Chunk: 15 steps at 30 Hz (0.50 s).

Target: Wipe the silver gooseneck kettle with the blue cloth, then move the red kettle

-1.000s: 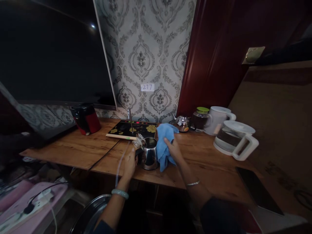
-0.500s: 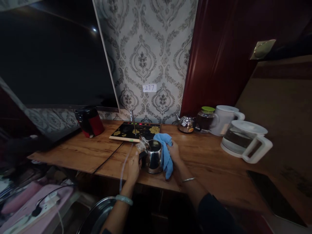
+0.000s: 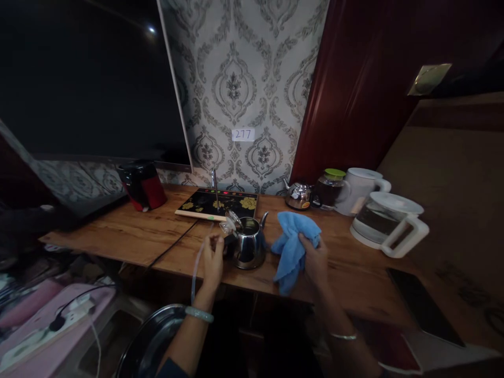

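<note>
A shiny metal kettle (image 3: pixel 249 251) stands upright near the table's front edge, its spout to the right and its clear-knobbed lid (image 3: pixel 233 222) tipped back on the left. Beside its black handle (image 3: pixel 230 243) is my left hand (image 3: pixel 213 258), fingers loosely bent and a little apart; it seems off the handle. My right hand (image 3: pixel 316 260) is closed on a blue cloth (image 3: pixel 293 244), which hangs in folds to the right of the kettle, apart from it.
Behind the kettle lies a black flowered electric stove (image 3: pixel 205 203) with a thin metal tap (image 3: pixel 214 186). A small teapot (image 3: pixel 298 197), glass jug (image 3: pixel 329 191), white jug (image 3: pixel 356 197) and clear pitcher (image 3: pixel 378 226) stand right. A metal basin (image 3: pixel 137 325) sits below the table edge.
My right hand has drawn the blue cloth away from the kettle to the right, uncovering the spout. My left hand has shifted slightly left, off the handle.
</note>
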Motion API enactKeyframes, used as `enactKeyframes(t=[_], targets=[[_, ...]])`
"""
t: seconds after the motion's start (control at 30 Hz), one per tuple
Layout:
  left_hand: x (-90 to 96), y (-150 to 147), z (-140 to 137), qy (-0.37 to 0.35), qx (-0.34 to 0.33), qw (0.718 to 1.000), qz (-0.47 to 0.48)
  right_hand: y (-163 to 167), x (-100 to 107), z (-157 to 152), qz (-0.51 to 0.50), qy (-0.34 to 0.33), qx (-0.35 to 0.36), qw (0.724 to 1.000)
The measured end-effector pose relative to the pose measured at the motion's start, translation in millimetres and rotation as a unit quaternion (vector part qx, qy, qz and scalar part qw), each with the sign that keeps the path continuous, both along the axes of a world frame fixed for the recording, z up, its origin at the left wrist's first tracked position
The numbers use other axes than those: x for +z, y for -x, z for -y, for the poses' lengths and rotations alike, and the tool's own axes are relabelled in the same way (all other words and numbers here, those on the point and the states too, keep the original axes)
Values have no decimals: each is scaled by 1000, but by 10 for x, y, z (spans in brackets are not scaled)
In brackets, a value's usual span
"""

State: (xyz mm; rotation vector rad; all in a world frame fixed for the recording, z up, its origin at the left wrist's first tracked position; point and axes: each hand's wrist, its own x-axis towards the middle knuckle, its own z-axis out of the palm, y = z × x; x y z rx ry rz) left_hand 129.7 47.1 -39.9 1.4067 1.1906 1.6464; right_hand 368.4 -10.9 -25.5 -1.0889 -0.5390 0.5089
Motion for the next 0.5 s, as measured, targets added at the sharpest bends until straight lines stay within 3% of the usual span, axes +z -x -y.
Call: enactKeyframes(t=[0.1,0.23,0.33,0.5], targets=[[75,22,70,-106,32,992,-55,-8,-204,135,-20,32,12,999],[292,4,95,-223,60,955,-186,-37,-402,156,-3,54,-20,998],[452,-35,53,-258,82,929,-251,-81,-511,128,21,56,-49,997],[604,-102,-57,-282,68,910,-296,-136,-685,106,34,65,-76,994]])
